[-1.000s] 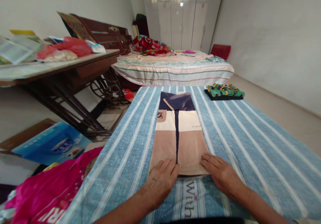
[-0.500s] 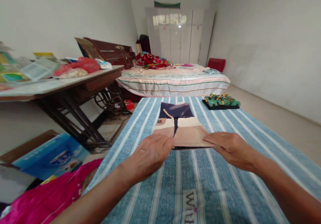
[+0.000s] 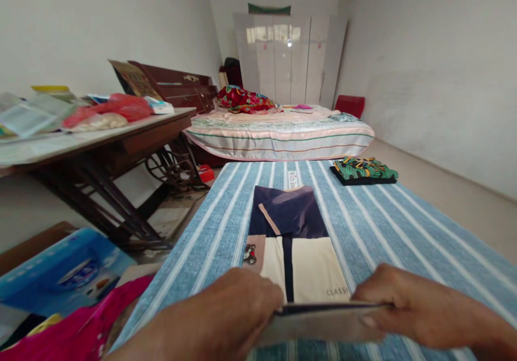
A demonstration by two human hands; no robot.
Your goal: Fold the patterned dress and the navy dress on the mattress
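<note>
A folded shirt (image 3: 297, 248) in navy, cream and tan lies lengthwise on a blue striped bedsheet (image 3: 375, 226). Its near end is lifted off the sheet, and I see the edge of that raised end low in the view. My left hand (image 3: 226, 312) pinches the raised edge at its left corner. My right hand (image 3: 404, 304) pinches the same edge at its right corner. Both hands are closed on the cloth, thumbs on top. The far navy part of the shirt still rests flat on the sheet.
A folded green patterned garment (image 3: 363, 169) lies on the sheet at the far right. A pink cloth (image 3: 72, 339) and a blue box (image 3: 60, 275) lie at the near left. A wooden table (image 3: 97, 140) with bags stands left; a second bed (image 3: 278, 129) lies beyond.
Both hands went from lying flat on the shirt's near hem to gripping it. They have lifted that end up and toward me, so the raised edge now sits lower and closer in view.
</note>
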